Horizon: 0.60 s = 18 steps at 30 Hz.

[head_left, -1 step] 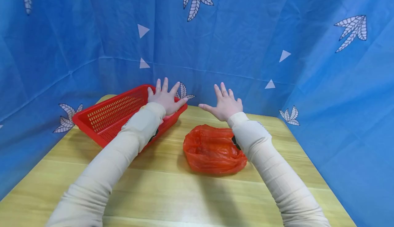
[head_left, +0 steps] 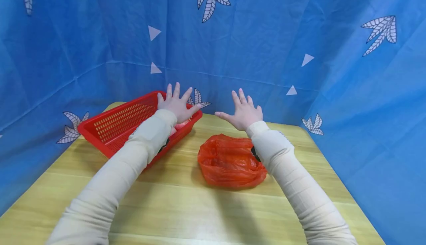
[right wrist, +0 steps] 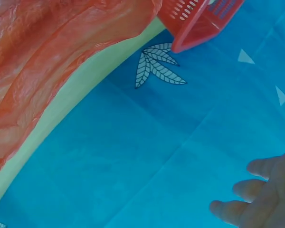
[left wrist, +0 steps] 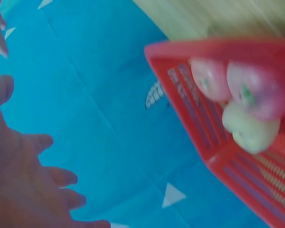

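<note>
My left hand is held over the far right end of a red plastic basket, fingers spread and straight, holding nothing. Inside the basket, the left wrist view shows two pinkish round pieces of produce with green at the stem and a pale yellow-green lobed piece. My right hand, also spread and empty, is raised beyond a crumpled orange-red plastic bag. That bag sits on the table with its mouth gaping upward; the right forearm overlaps its right side.
A light wood-grain table carries the basket at the back left and the bag right of centre. Blue cloth printed with leaves and triangles hangs behind and at both sides, close to the table's edges.
My left hand has shifted slightly left and up, showing more of the pink produce in the basket. The right hand, bag and basket stay practically the same.
</note>
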Motion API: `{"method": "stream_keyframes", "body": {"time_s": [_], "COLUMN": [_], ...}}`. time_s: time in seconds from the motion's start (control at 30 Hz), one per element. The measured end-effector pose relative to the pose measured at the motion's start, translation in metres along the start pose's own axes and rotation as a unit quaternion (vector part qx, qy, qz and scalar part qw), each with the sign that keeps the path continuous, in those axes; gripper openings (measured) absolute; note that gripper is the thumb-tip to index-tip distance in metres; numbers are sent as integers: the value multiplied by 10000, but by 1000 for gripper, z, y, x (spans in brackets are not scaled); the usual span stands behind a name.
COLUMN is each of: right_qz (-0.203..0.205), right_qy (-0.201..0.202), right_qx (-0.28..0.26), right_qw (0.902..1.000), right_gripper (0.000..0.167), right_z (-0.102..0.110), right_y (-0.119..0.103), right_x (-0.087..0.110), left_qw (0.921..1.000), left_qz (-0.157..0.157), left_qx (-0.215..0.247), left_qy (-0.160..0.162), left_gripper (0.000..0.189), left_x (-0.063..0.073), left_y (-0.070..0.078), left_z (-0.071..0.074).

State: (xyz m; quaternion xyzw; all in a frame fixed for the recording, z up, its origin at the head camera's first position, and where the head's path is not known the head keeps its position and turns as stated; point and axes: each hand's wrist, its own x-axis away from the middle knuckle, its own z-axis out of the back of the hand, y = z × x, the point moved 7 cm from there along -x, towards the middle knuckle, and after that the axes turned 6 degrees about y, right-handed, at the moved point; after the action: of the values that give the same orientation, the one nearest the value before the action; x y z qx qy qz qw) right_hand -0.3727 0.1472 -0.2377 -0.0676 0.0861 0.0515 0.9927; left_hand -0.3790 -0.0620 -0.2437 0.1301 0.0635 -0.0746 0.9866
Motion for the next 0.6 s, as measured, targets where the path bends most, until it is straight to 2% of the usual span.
{"method": "stream_keyframes", "body": {"time_s": [0.17, 0.3, 0.37, 0.47, 0.6], "right_qz": [-69, -243, -347, -498, -729], "right_qy": [81, 51, -23, -169, -411], "right_qx": [-274, -500, -509, -401, -244], "right_qw": [9996, 9984, 9981, 9978, 9962], "right_gripper": [100, 100, 99, 98, 95], "right_z": [8, 8, 4, -10, -37], "right_y": [23, 55, 72, 96, 123], "right_x": [9, 20, 26, 33, 42], "left_qw": [9995, 9988, 9986, 9983, 9968], "left_qz": [77, -41, -204, -485, -772], "left_qx": [26, 28, 17, 53, 120], "left_qy": [295, 479, 483, 319, -173], "left_gripper": [82, 76, 72, 67, 66], "left_x": [-10, -18, -21, -25, -27], "left_y": [-24, -46, -57, -73, -87], "left_z": [17, 20, 15, 0, -26]}}
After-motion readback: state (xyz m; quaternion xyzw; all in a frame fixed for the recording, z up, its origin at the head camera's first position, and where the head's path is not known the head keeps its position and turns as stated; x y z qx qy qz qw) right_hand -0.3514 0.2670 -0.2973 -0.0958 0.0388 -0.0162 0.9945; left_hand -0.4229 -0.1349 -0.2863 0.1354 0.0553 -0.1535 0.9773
